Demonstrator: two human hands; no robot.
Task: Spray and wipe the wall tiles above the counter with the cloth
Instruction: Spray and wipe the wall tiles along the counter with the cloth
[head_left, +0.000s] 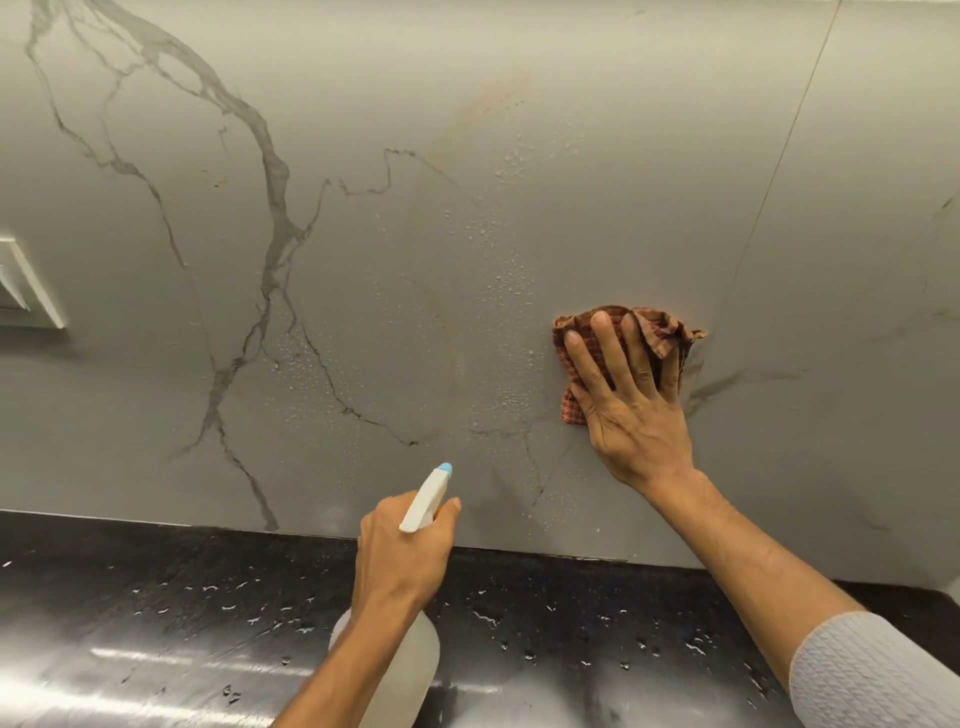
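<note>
Grey marble-veined wall tiles (415, 260) fill most of the view, dotted with spray droplets in the middle. My right hand (631, 400) presses a crumpled reddish-brown checked cloth (662, 330) flat against the tile with straight, spread fingers. Lower down, my left hand (402, 558) grips a translucent spray bottle (415, 660) by its neck. Its white trigger head with a blue nozzle tip (428, 496) points up at the wall. My hand hides most of the trigger.
A black glossy counter (156, 623) with scattered water drops runs along the bottom. A white switch plate (26, 291) sits on the wall at the far left. A vertical tile joint (779, 171) runs to the right of the cloth.
</note>
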